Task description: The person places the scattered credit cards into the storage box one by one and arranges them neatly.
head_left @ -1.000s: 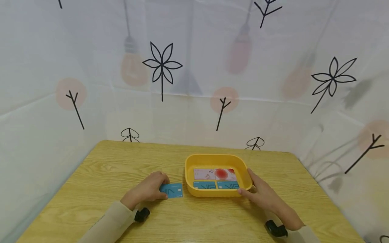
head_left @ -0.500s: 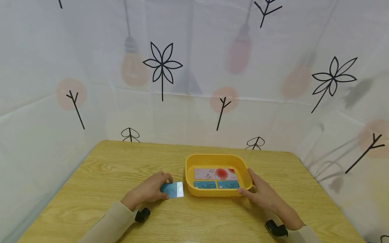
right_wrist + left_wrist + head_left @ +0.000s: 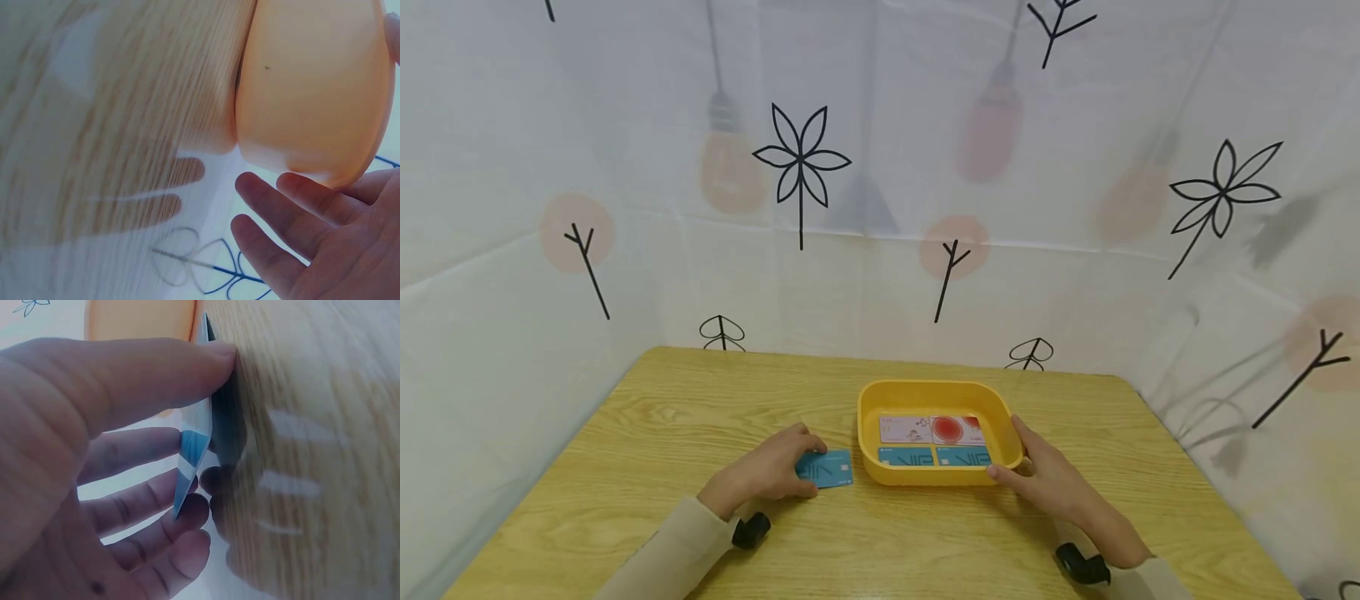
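Note:
In the head view my left hand (image 3: 767,465) pinches a blue card (image 3: 826,468) by its edges, left of a yellow plastic bin. From the left wrist view, the card (image 3: 195,450) looks thin and edge-on, with my thumb on one side and curled fingers on the other, close over the tabletop. My right hand (image 3: 1051,479) grips the right end of the yellow bin (image 3: 934,477), thumb at its near rim. Inside the bin lie two blue VIP cards (image 3: 906,457) along the near side, behind them a pink card (image 3: 904,430) and a red-and-pink card (image 3: 955,430).
The wood-grain table (image 3: 700,400) has a glossy top that mirrors the hands in both wrist views. Behind and beside it hangs a pale cloth (image 3: 865,275) printed with flowers, twigs and bulbs. A black wrist device (image 3: 751,531) sits by the left sleeve.
The blue card in my left hand tilted, catching a bright glare at its right end half a second ago; that glare is now gone. My right hand and the bin stay in place.

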A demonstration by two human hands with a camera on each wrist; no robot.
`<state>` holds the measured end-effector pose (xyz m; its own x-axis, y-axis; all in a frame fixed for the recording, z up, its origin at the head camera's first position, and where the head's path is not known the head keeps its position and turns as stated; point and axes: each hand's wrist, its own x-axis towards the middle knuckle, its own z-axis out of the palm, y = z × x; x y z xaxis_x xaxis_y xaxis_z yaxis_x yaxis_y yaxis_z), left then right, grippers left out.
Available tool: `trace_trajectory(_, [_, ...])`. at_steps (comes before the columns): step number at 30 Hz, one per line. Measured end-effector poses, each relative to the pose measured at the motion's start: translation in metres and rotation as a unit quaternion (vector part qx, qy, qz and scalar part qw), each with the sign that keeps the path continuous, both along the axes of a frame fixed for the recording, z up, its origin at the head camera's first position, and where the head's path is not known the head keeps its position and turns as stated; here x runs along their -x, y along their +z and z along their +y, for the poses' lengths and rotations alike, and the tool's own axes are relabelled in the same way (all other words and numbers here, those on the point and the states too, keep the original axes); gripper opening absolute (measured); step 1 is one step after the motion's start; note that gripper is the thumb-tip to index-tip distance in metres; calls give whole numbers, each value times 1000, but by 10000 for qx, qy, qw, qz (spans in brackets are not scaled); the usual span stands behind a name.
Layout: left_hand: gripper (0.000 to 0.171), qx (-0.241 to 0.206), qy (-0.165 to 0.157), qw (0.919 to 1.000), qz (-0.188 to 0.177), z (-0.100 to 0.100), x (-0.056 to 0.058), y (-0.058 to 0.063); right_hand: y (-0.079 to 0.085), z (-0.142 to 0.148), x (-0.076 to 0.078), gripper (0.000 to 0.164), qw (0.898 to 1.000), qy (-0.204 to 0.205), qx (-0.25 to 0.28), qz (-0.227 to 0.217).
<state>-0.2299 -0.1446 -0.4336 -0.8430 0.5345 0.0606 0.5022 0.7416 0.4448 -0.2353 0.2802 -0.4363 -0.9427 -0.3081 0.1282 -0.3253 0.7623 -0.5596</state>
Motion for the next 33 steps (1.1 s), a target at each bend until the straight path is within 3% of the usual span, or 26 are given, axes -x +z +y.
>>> trace_trajectory(14, [47, 341, 75, 9987, 363, -1, -2, 2, 1, -1, 0, 101, 10000, -14, -58, -16])
trace_trajectory(22, [46, 170, 189, 9996, 108, -7, 0, 5, 2, -2, 1, 102, 9999, -34, -81, -86])
trace_trajectory(33, [47, 1, 511, 9978, 418, -19, 4, 21, 3, -2, -1, 100, 10000, -5, -20, -19])
